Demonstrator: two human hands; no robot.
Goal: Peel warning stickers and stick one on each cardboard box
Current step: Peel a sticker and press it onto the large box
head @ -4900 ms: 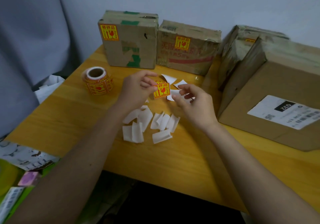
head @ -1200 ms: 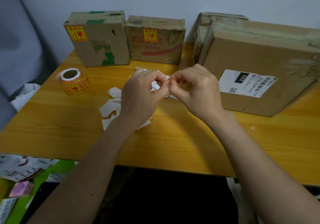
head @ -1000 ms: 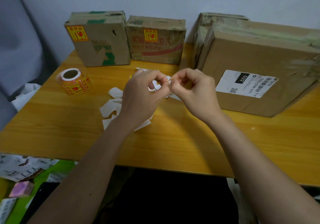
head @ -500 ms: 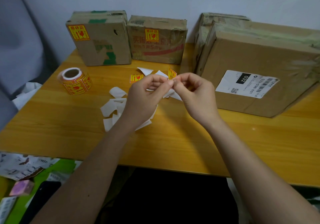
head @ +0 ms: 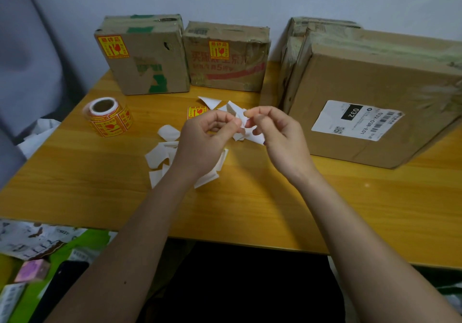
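Both hands met above the middle of the wooden table (head: 262,212), pinching one small white piece (head: 242,120) between them: the left hand (head: 203,137) held it with thumb and forefinger at its nine o'clock edge, the right hand (head: 280,135) with curled fingertips at its three o'clock edge. Only the white side faced the camera, so whether it was a sticker or bare backing could not be told. Under the left wrist, from about seven to nine o'clock of the grip, lay a scatter of white backing scraps (head: 160,155), and two more white pieces (head: 210,101) lay just beyond the fingers at twelve o'clock. Beside those, at eleven o'clock, a loose yellow-and-red warning sticker (head: 196,111) lay flat on the wood. Farther out at nine o'clock stood the sticker roll (head: 108,116) on its end. At the far edge, towards eleven o'clock, two small cardboard boxes touched side by side against the wall: the left box (head: 147,67) bore a sticker at its upper left corner, the middle box (head: 227,65) one near its top centre. At two o'clock a large cardboard box (head: 400,77) carried a white shipping label (head: 355,120), and a flatter box (head: 295,55) stood close against its far left side.
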